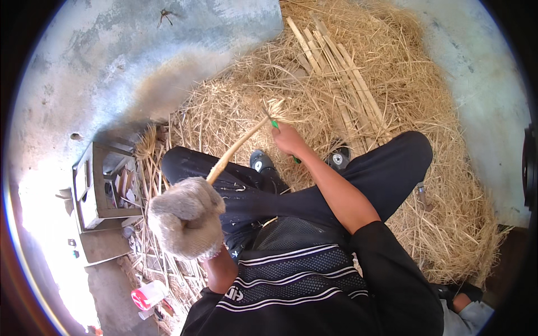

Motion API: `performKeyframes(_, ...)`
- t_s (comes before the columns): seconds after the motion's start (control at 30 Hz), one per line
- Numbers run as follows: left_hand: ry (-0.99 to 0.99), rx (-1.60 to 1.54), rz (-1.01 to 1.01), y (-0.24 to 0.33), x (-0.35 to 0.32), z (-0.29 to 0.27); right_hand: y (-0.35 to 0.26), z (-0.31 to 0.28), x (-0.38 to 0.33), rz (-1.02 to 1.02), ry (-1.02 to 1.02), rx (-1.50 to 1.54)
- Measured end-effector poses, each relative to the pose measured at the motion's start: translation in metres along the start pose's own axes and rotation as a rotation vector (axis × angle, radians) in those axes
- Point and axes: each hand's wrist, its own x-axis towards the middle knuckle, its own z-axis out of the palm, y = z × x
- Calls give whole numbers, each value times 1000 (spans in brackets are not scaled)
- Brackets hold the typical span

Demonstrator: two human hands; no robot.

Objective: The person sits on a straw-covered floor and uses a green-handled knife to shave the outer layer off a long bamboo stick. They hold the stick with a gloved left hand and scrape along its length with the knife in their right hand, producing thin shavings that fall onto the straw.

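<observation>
A grey knit glove covers my left hand (188, 218), which is closed around the near end of a pale, slightly curved wooden stick (238, 147). The stick slants up and away over my left leg. Near its far end, my bare right hand (287, 139) is wrapped around a green-handled knife (274, 122). Most of the handle is hidden in the fist, with green showing at both ends. The knife's dark blade touches or lies very close to the stick's tip. A tuft of pale thin shavings (274, 107) spreads out at that tip.
Loose shavings (414, 89) cover the floor, with long split strips (347, 78) lying at the back. A wooden-handled tool (423, 196) lies by my right knee. On the left stand a wooden stool frame (106, 215) and a red-lidded jar (150, 295). Part of another person (468, 313) shows at lower right.
</observation>
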Motion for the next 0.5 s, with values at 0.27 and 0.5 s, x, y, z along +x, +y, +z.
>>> performKeyframes(0.27, -18, -27, 12, 1, 0, -14, -38, 11, -50, -328, 77, -232)
performKeyframes(0.5, -64, -25, -30, 3, 2, -14, 3, 15, -16, -100, 183, -409)
